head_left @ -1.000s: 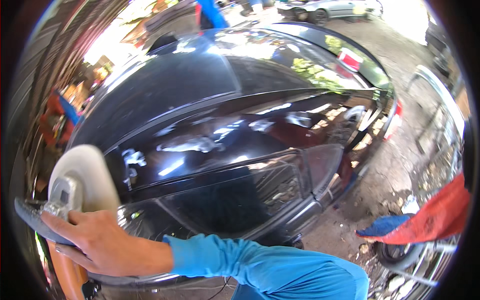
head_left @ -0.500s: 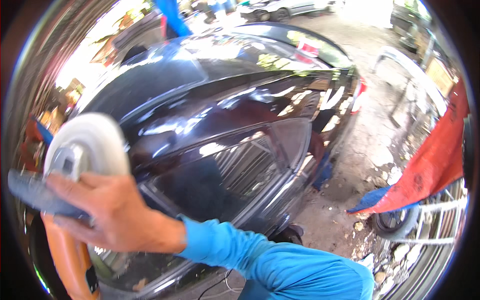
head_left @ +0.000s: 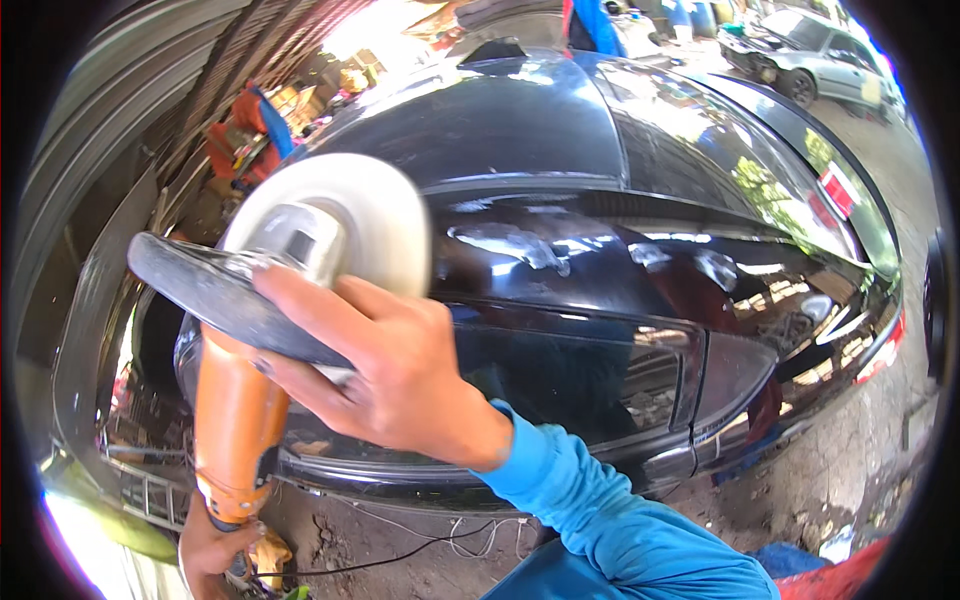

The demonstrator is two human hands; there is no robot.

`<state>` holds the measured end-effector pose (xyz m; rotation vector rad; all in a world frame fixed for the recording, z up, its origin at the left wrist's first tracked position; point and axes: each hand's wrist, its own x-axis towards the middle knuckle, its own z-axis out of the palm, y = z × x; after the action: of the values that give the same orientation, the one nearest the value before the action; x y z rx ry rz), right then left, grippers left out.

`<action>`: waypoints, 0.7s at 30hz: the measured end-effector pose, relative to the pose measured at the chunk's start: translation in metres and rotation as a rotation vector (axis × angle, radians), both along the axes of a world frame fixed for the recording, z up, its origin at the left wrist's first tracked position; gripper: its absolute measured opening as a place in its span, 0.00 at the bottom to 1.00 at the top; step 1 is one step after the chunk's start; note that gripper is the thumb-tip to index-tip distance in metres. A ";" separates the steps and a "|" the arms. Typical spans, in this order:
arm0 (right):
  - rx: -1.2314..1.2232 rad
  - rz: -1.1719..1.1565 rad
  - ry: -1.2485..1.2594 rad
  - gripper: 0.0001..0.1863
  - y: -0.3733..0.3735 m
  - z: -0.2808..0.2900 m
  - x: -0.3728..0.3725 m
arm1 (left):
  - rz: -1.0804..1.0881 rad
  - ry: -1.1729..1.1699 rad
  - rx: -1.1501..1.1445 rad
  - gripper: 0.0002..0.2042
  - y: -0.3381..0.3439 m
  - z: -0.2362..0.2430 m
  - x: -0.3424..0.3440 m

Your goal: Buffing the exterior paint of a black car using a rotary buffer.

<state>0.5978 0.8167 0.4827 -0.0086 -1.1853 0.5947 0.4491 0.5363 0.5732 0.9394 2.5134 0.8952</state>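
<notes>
My right hand (head_left: pixel 385 365), in a blue sleeve, grips the dark auxiliary handle (head_left: pixel 175 275) of a polisher with an orange body (head_left: pixel 240 410). My left hand (head_left: pixel 210 550) is at the lower left, wrapped round the rear end of the same tool. The round white pad (head_left: pixel 385 230) is blurred and lies over the side of a glossy black car (head_left: pixel 470 130), near the roof edge; whether it touches cannot be told. Pale smudges (head_left: pixel 510 245) mark the panel right of the pad, above a dark side window (head_left: pixel 560 380).
Cables (head_left: pixel 460 535) lie on the dirt ground beside the car. Corrugated metal sheeting (head_left: pixel 120 100) and red and blue clutter (head_left: pixel 250 130) are at the left. A silver car (head_left: pixel 840 70) stands at the back right, near blue drums (head_left: pixel 680 20). Red cloth (head_left: pixel 830 570) shows at lower right.
The polisher and my right hand have moved up and right in view, toward the middle of the car's side. My left hand has come into view, and the view has shifted.
</notes>
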 end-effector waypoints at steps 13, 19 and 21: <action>0.034 0.181 -0.005 0.28 0.023 -0.020 0.002 | 0.220 0.051 0.069 0.35 -0.015 -0.056 0.037; -0.006 0.356 -0.090 0.28 0.015 -0.013 -0.018 | 0.241 0.039 0.154 0.28 -0.014 -0.053 0.048; -0.058 0.272 0.079 0.30 0.007 -0.027 -0.012 | 0.282 0.011 0.180 0.24 -0.001 -0.052 0.063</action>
<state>0.5860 0.8232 0.4556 0.1284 -1.0997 0.8609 0.5123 0.5352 0.5217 0.6475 2.6522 1.2207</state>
